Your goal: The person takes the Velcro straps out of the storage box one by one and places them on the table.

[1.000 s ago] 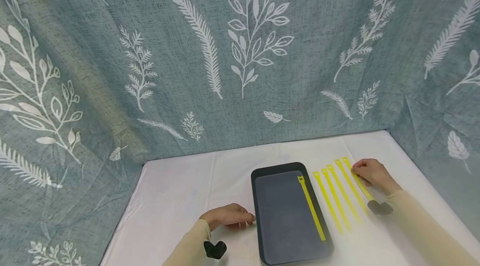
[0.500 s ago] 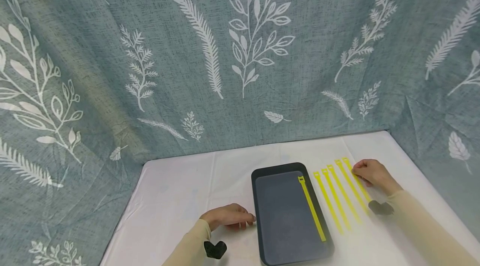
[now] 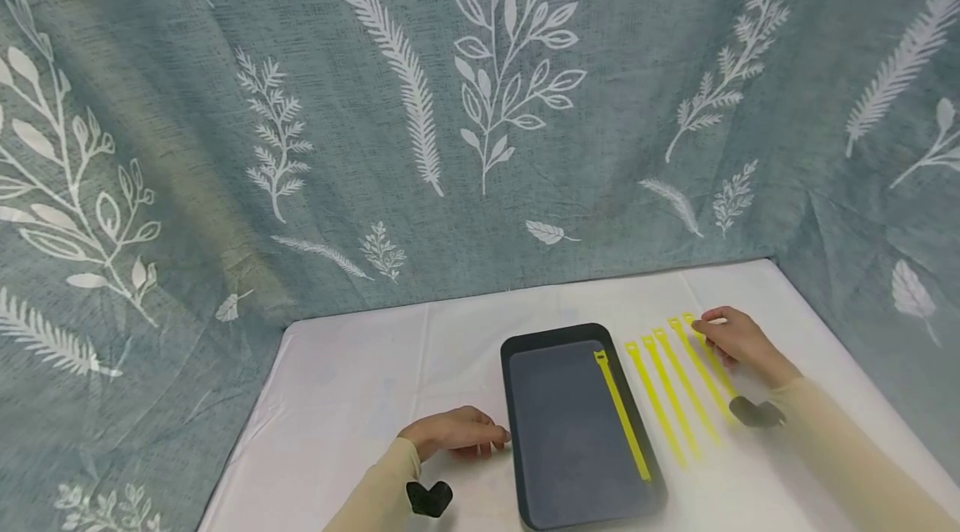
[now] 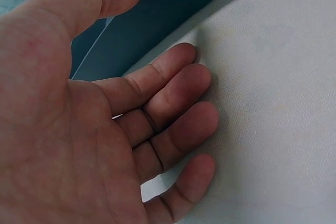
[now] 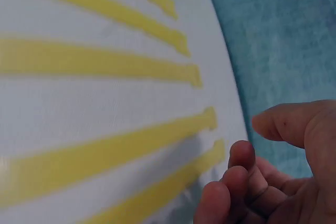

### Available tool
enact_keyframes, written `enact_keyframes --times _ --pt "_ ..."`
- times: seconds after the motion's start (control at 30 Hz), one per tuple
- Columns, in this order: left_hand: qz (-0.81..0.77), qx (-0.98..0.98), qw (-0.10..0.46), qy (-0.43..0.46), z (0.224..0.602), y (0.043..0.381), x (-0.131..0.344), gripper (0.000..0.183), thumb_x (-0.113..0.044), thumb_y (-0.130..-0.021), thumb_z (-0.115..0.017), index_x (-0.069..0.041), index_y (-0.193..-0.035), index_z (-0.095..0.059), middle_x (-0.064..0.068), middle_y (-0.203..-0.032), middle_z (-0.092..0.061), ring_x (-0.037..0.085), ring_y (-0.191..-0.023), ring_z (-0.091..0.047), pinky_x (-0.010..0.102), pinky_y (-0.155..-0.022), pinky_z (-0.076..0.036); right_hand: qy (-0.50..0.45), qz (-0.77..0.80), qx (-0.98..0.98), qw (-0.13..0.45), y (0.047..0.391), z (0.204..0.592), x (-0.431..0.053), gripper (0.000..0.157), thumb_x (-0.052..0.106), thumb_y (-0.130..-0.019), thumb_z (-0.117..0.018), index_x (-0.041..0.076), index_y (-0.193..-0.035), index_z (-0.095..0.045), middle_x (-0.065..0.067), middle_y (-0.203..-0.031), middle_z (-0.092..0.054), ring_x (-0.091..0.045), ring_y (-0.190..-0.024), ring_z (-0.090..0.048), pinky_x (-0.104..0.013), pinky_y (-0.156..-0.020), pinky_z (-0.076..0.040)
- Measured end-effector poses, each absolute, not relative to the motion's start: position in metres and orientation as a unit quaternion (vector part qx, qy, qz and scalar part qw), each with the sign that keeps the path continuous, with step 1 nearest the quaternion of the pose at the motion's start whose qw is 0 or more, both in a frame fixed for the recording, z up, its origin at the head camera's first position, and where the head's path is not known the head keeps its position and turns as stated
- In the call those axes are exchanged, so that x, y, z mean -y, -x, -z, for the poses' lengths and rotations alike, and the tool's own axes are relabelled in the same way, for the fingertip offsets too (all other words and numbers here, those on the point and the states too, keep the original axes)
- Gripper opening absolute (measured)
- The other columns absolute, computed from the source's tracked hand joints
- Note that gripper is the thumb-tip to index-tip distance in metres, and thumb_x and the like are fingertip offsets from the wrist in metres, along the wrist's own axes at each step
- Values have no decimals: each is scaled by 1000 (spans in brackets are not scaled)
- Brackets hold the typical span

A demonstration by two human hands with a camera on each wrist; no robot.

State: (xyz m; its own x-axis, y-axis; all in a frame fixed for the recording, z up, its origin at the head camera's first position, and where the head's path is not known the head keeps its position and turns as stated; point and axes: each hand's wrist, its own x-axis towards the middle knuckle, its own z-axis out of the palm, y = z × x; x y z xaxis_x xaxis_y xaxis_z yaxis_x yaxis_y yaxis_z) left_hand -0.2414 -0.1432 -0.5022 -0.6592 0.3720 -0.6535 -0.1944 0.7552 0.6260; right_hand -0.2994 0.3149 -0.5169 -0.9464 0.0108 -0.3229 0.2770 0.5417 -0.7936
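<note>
Beside the left wall of a dark rectangular tray (image 3: 558, 432), my left hand (image 3: 453, 430) rests on the cloth with relaxed fingers. The left wrist view shows its palm (image 4: 79, 124) holding nothing, the thumb close to the tray wall. One yellow hook-and-loop cable tie (image 3: 624, 415) lies along the tray's right side. Several more yellow cable ties (image 3: 662, 399) lie fanned out on the cloth to the right. Over the upper part of the rightmost tie (image 3: 717, 371) hovers my right hand (image 3: 742, 342). Its thumb and fingers (image 5: 236, 182) stand apart, nothing between them.
A white cloth (image 3: 360, 399) covers the table. Blue-green curtains (image 3: 420, 140) with white leaf prints enclose the back and both sides. Black mounts (image 3: 430, 499) sit at both wrists.
My right hand has shifted slightly left and up over the rightmost tie, and its thumb and fingers have spread apart. My left hand, the tray and the ties look unmoved.
</note>
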Motion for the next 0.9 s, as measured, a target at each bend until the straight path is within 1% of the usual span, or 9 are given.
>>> enact_keyframes --times 0.07,0.13,0.23,0.33,0.47,0.57,0.67,0.8,0.9 --pt "-345 -844 408 -52 502 242 144 33 -42 -89 -63 -11 -92 -73 -5 -72 -55 11 -64 -43 25 -61 -35 -72 475 -866 139 302 508 -306 51 30 -102 -52 -10 -132 -39 -2 -76 -59 -10 -51 -46 -29 -52 -45" --pt "-345 -844 407 -51 502 243 144 33 -42 -89 -63 -11 -92 -73 -5 -72 -55 11 -64 -43 26 -61 -35 -56 478 -866 138 302 498 -296 51 29 -103 -52 -10 -133 -40 -4 -77 -59 -11 -51 -45 -30 -53 -45" --pt "-345 -845 406 -51 501 243 145 32 -42 -89 -63 -11 -92 -73 -5 -72 -55 11 -64 -43 25 -61 -35 -26 474 -869 138 299 486 -278 47 28 -103 -51 -9 -132 -49 -5 -81 -60 -13 -56 -46 -31 -55 -46" --pt "-345 -844 408 -52 500 242 145 32 -42 -89 -63 -11 -92 -73 -5 -73 -55 11 -64 -43 25 -61 -35 5 470 -870 151 294 477 -258 43 29 -104 -52 -7 -126 -59 -8 -86 -62 -15 -63 -51 -31 -58 -48" --pt "-349 -840 412 -52 500 242 146 32 -42 -89 -63 -11 -93 -73 -5 -72 -55 11 -63 -43 25 -61 -35 48 465 -867 172 283 471 -230 37 29 -103 -55 -3 -118 -66 -12 -91 -66 -18 -67 -55 -32 -57 -49" --pt "-351 -840 411 -52 500 242 146 32 -42 -89 -62 -11 -92 -73 -5 -71 -54 10 -63 -42 25 -61 -35 79 419 -886 180 277 468 -209 31 28 -102 -56 1 -105 -71 -10 -83 -66 -15 -59 -49 -30 -54 -43" --pt "-351 -841 408 -52 500 242 147 32 -42 -89 -62 -12 -92 -73 -6 -71 -54 10 -63 -42 25 -61 -35 106 338 -920 167 271 467 -192 30 30 -101 -57 7 -97 -75 -3 -71 -61 -12 -53 -41 -28 -53 -36" --pt "-350 -843 406 -52 500 241 146 32 -41 -89 -63 -11 -92 -73 -5 -72 -55 10 -63 -42 25 -61 -35 102 233 -954 158 265 470 -173 31 34 -98 -61 11 -82 -73 4 -62 -50 -11 -54 -40 -29 -53 -32" --pt "-351 -843 405 -53 499 240 145 32 -41 -89 -63 -10 -93 -73 -5 -73 -55 11 -64 -43 25 -61 -35 95 163 -969 161 261 471 -162 36 38 -96 -63 14 -69 -59 2 -61 -46 -14 -56 -45 -33 -55 -35"
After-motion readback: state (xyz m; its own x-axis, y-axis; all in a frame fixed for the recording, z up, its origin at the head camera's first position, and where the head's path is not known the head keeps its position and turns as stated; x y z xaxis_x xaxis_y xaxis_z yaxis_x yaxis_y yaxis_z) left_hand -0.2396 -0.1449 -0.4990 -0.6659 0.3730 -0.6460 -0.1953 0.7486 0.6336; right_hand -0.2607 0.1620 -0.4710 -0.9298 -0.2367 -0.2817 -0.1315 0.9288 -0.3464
